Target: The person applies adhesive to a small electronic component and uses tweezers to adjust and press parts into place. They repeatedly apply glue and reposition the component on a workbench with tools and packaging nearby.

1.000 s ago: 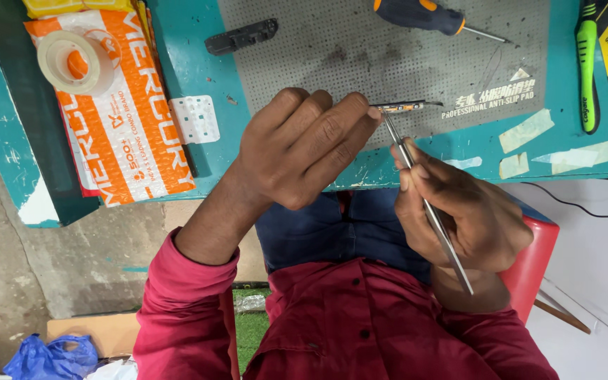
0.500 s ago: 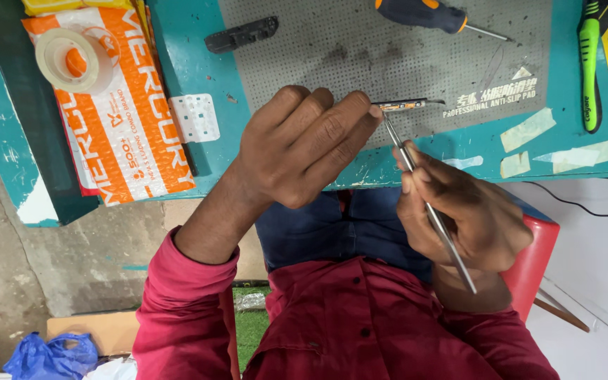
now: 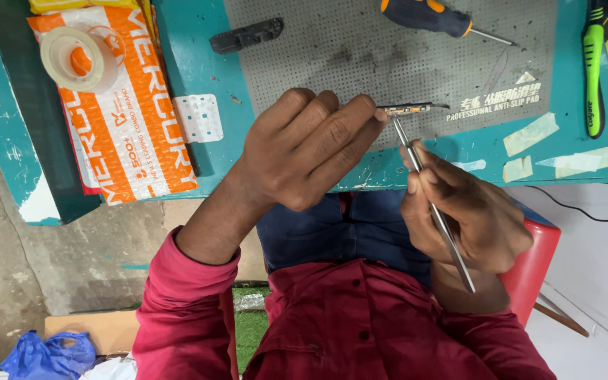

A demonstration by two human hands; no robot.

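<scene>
Metal tweezers (image 3: 432,210) pinched in right hand (image 3: 462,214), tips at small part (image 3: 406,109) half-hidden under closed left hand (image 3: 307,148) fingertips

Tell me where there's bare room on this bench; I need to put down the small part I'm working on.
The grey perforated mat is mostly bare between the black strip and the screwdriver, above the left hand. It is crowded at the near edge, where that hand holds the small part against the tweezers in the right hand, and at far left, with the orange packet and tape roll.
</scene>
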